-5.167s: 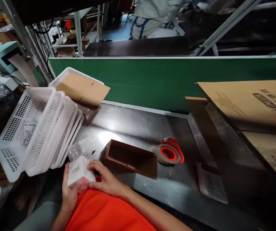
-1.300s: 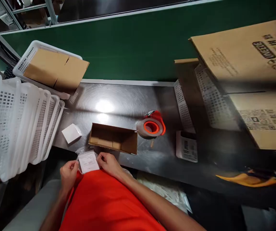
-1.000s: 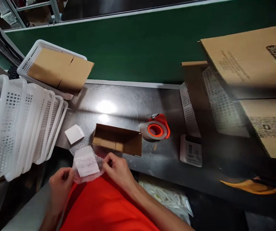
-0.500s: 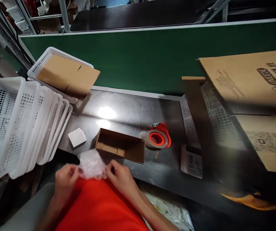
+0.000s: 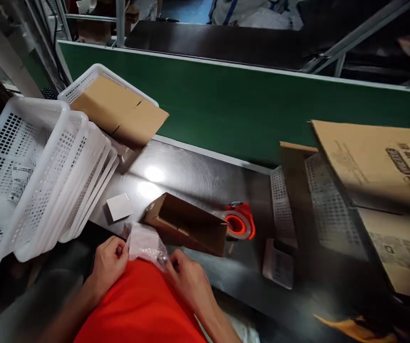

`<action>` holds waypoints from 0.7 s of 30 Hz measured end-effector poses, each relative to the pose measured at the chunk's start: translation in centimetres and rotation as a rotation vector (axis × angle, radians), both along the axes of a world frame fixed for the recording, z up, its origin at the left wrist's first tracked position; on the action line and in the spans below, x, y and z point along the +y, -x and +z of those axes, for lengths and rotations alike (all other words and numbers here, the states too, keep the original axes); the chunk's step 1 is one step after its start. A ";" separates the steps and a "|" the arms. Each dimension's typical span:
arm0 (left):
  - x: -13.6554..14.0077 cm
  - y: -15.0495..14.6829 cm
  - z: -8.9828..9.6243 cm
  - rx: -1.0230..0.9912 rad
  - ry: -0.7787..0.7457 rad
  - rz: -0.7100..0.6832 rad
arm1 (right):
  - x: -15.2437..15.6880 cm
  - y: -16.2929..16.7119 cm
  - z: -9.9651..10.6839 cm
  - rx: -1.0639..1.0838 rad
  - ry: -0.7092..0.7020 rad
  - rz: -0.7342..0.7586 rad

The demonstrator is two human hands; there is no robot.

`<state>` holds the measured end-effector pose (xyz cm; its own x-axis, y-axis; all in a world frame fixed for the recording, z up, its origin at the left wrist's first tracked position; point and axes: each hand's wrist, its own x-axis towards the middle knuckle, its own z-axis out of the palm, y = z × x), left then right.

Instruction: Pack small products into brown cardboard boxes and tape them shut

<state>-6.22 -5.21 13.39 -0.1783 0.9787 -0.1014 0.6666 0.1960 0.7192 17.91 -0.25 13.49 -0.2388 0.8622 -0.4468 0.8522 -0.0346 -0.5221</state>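
Observation:
A bubble-wrapped packet [image 5: 145, 242] with something pale inside is held against my red shirt, at the table's near edge. My left hand [image 5: 110, 261] pinches its left side, fingers closed. On the opposite side, my right hand [image 5: 192, 278] has thumb and fingers closed on the wrap's right edge. Just beyond the packet stands an open cardboard box [image 5: 186, 224], its visible inside dark. Left of that box lies a small white box [image 5: 119, 206]. An orange tape dispenser [image 5: 239, 221] with a roll of clear tape touches or nearly touches the cardboard box's right end.
Nested white baskets [image 5: 44, 190] lean at the left; a label lies inside the front one. Flat cardboard [image 5: 119, 109] rests on another basket behind. Large printed cardboard [image 5: 386, 166] fills the right, near a white packet [image 5: 278, 264]. A green panel [image 5: 226, 109] borders the metal table [image 5: 186, 162] at the back.
My view has turned, so the scene sits tilted and the right side lower. Both hands still hold the bubble-wrapped packet, and more of its pale content shows through.

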 end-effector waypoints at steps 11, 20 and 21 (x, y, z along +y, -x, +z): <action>3.5 -1.8 -1.4 -0.064 0.414 -0.061 | 0.4 1.2 -3.0 0.189 -0.109 0.562; 4.0 -4.0 -4.2 -0.204 0.205 -0.057 | 3.3 4.1 -3.1 -0.069 0.199 0.720; 4.1 -4.1 -4.3 -0.214 0.193 -0.058 | 3.3 4.5 -2.9 -0.088 0.245 0.719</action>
